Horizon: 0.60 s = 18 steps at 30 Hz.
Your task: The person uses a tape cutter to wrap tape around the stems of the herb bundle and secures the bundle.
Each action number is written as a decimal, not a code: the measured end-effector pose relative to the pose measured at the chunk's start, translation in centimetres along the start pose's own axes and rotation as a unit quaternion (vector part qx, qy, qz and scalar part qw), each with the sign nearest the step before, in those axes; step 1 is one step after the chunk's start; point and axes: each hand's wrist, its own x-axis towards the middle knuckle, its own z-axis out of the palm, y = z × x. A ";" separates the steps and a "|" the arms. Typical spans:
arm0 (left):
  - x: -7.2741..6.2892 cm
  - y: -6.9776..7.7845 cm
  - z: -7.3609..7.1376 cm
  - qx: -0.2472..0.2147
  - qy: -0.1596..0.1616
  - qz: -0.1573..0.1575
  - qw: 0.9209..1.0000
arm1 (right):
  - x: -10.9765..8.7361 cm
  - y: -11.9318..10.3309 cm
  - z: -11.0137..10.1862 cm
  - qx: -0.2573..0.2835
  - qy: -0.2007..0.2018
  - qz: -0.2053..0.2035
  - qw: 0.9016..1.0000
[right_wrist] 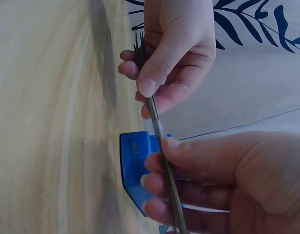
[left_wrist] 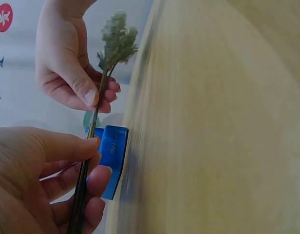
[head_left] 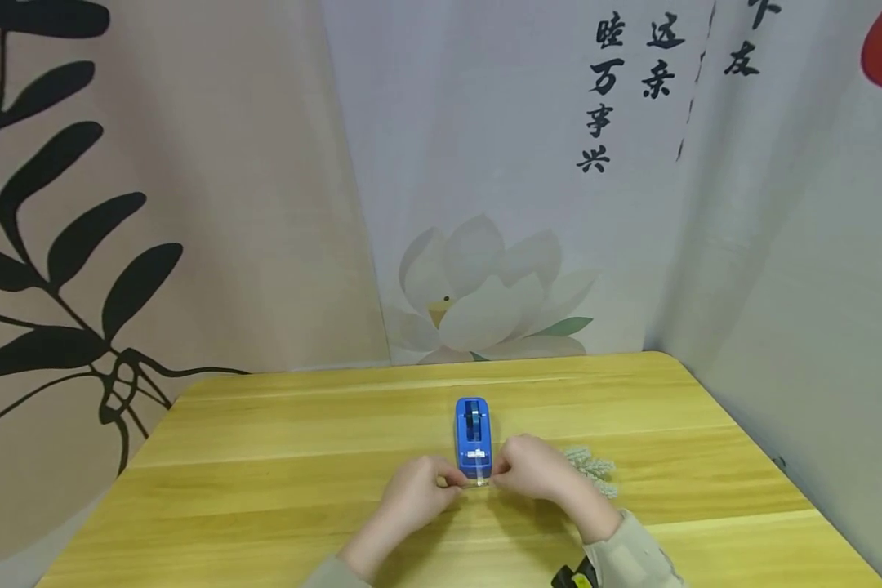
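My left hand [head_left: 420, 492] and right hand [head_left: 535, 468] pinch a thin bundle of dark stems [left_wrist: 81, 190] between thumb and fingers, some distance apart. Pale green, feathery foliage [head_left: 594, 467] tops the bundle and sticks out beyond the right hand. A blue tape dispenser [head_left: 474, 445] stands on the table just past the fingertips, between the hands. From its near end a short strip of clear tape [head_left: 479, 476] reaches down to the stems. In the right wrist view, a shiny patch lies on the stems between the hands; whether the tape sticks there I cannot tell.
The wooden table [head_left: 265, 482] extends to both sides and behind the dispenser. A printed cloth backdrop [head_left: 250, 204] hangs along its far edge. A black and yellow object [head_left: 579, 575] sits by the right sleeve at the bottom edge.
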 end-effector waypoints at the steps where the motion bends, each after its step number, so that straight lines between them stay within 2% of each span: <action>1: 0.0 0.0 0.0 -0.006 -0.003 -0.003 1.000 | 0.0 0.1 0.1 -0.003 0.002 0.000 1.000; 10: 0.2 -0.1 0.0 -0.074 -0.033 -0.016 0.997 | 0.2 0.5 0.2 -0.010 0.013 -0.003 1.000; 18: 0.1 -0.3 -0.1 -0.068 -0.045 -0.013 0.997 | 0.4 0.7 0.4 0.003 0.011 -0.001 1.000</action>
